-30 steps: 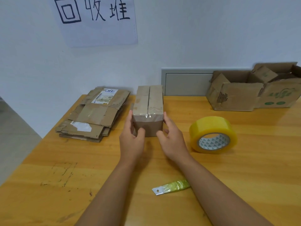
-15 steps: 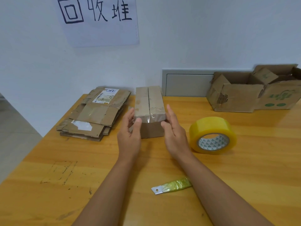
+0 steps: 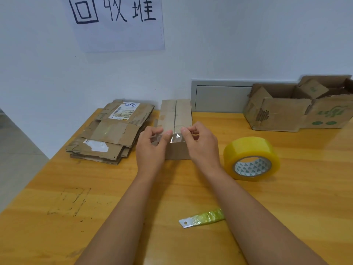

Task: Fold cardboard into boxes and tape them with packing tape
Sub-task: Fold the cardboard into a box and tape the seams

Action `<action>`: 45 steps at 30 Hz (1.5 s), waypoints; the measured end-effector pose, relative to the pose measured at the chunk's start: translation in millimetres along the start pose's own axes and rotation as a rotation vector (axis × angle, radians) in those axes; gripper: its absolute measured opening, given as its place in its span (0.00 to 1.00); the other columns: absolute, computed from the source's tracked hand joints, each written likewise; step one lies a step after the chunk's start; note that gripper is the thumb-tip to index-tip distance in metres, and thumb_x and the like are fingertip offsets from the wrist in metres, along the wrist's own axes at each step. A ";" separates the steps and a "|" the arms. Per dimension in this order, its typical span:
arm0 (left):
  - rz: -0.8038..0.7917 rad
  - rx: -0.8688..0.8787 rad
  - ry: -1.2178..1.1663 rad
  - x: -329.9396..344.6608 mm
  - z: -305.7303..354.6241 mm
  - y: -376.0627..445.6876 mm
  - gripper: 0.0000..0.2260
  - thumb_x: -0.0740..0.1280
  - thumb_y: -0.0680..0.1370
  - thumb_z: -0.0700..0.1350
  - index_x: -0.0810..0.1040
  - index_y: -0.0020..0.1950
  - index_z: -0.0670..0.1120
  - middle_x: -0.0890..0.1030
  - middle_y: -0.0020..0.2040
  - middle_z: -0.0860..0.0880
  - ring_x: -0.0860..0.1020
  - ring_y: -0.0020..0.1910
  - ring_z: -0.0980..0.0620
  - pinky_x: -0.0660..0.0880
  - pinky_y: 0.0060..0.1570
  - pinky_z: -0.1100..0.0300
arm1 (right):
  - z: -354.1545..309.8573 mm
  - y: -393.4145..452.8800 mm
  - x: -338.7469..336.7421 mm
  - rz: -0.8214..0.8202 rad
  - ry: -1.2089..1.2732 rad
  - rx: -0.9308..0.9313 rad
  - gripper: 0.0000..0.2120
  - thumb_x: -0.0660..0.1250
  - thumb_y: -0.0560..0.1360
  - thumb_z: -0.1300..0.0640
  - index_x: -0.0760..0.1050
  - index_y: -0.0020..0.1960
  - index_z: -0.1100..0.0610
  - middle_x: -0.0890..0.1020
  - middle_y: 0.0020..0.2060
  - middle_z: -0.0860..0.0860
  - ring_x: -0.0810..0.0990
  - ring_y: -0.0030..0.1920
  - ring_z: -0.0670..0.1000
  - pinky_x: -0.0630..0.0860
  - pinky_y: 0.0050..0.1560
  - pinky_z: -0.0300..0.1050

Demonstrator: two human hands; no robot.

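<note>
Small brown cardboard box [image 3: 176, 119] stands on the yellow wooden table [image 3: 286, 207], just left of the yellow packing-tape roll [image 3: 251, 158]. Left hand [image 3: 150, 148] and right hand [image 3: 200, 144] each pinch the clear tape strip [image 3: 174, 135] at the box's near top edge, fingers curled. Judgement: keep strip taut, centre it over the flap seam, press down from the middle outward to avoid wrinkles

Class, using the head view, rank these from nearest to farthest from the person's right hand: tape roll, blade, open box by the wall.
From the right hand:
1. Tape roll, just to its right.
2. Blade, nearer the person, on the table.
3. Open box, far right, against the wall.
</note>
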State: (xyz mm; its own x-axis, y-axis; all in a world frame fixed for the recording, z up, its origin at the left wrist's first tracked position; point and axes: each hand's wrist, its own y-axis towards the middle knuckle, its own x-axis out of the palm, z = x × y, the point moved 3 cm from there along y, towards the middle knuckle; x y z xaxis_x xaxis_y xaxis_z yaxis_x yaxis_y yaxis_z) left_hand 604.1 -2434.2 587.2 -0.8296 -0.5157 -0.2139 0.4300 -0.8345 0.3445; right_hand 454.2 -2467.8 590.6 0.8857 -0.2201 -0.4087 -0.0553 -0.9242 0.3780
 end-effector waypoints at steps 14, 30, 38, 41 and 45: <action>-0.052 0.087 0.132 -0.8 -12.3 6.9 0.13 0.72 0.74 0.56 0.72 0.54 0.56 0.75 0.56 0.53 0.71 0.50 0.67 0.70 0.42 0.65 | -4.7 -4.1 -9.8 -0.108 -0.124 -0.066 0.10 0.70 0.77 0.48 0.75 0.54 0.52 0.77 0.50 0.50 0.76 0.49 0.50 0.77 0.47 0.48; -0.076 0.169 0.251 -1.8 -14.9 6.9 0.16 0.71 0.74 0.57 0.71 0.57 0.54 0.72 0.54 0.53 0.71 0.47 0.69 0.68 0.37 0.69 | 1.9 -7.6 -9.3 -0.065 -0.151 -0.197 0.10 0.69 0.78 0.53 0.76 0.58 0.54 0.78 0.51 0.52 0.78 0.50 0.51 0.79 0.45 0.51; -0.139 0.164 0.180 -9.0 -19.0 8.7 0.10 0.69 0.79 0.45 0.74 0.58 0.55 0.75 0.57 0.52 0.72 0.51 0.71 0.70 0.43 0.73 | 3.8 -7.1 -17.9 -0.145 -0.037 -0.126 0.14 0.64 0.80 0.62 0.78 0.64 0.54 0.81 0.60 0.49 0.79 0.58 0.48 0.77 0.60 0.47; -0.192 0.175 0.103 -15.9 -18.8 9.1 0.13 0.66 0.81 0.40 0.75 0.59 0.57 0.77 0.58 0.51 0.74 0.52 0.71 0.70 0.49 0.75 | 1.8 -6.8 -19.4 -0.153 -0.027 -0.087 0.14 0.63 0.81 0.62 0.78 0.64 0.53 0.81 0.61 0.48 0.78 0.60 0.47 0.76 0.62 0.45; -0.197 0.128 0.053 -19.8 -20.6 9.3 0.15 0.61 0.83 0.39 0.77 0.60 0.58 0.79 0.59 0.52 0.77 0.57 0.56 0.75 0.58 0.54 | 1.1 -6.1 -20.5 -0.154 -0.035 -0.052 0.15 0.61 0.82 0.61 0.78 0.65 0.51 0.82 0.59 0.46 0.78 0.54 0.44 0.75 0.51 0.35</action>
State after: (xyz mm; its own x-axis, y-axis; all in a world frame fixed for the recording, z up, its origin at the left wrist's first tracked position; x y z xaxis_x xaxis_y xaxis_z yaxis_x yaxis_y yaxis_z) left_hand 631.8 -2435.8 575.7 -0.8719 -0.3574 -0.3348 0.2098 -0.8903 0.4041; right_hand 435.8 -2458.1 595.7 0.8653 -0.0891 -0.4933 0.1043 -0.9306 0.3510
